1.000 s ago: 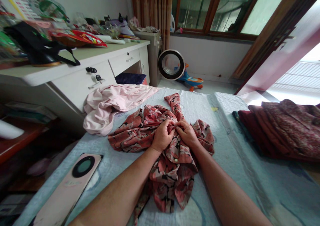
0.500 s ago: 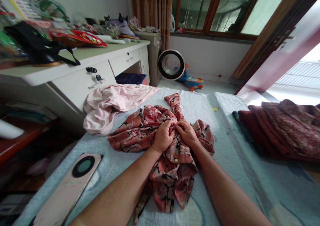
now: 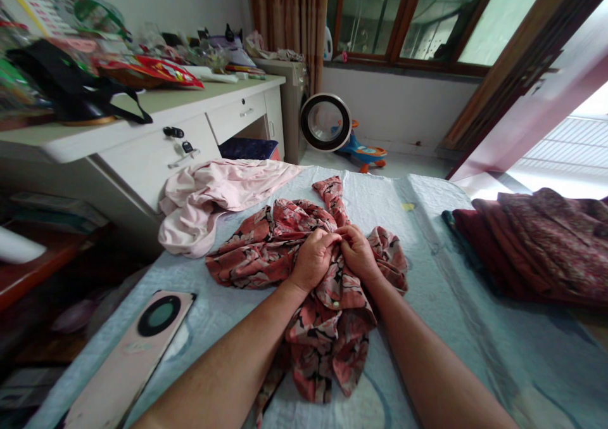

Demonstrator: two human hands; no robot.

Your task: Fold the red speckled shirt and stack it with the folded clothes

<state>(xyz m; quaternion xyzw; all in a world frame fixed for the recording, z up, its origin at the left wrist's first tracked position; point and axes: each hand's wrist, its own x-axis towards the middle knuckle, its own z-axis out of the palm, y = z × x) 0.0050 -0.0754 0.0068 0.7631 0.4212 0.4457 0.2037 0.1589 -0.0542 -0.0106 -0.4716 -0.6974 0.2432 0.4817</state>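
A crumpled red floral shirt (image 3: 251,248) with black and pale shapes lies on the light blue bed sheet (image 3: 427,365). My left hand (image 3: 314,258) and my right hand (image 3: 357,251) meet over its middle, both pinching the cloth with thumbs and fingertips almost touching. Below the hands a small pale button (image 3: 336,305) shows on the fabric. One sleeve (image 3: 330,193) points away from me, toward the far edge. Whatever sits exactly between the fingertips is too small to make out.
Pale pink clothing (image 3: 204,201) lies at the far left of the bed. A stack of folded dark red clothes (image 3: 536,245) is on the right. At the near left lies a pink phone-shaped panel (image 3: 128,359). Beyond stand a cluttered white desk (image 3: 156,153) and a front-loading washer with its round door (image 3: 325,123) swung out.
My fingertips have shifted slightly on the cloth, the right hand's fingers curling closer to the left thumb. The shirt stays almost in place.
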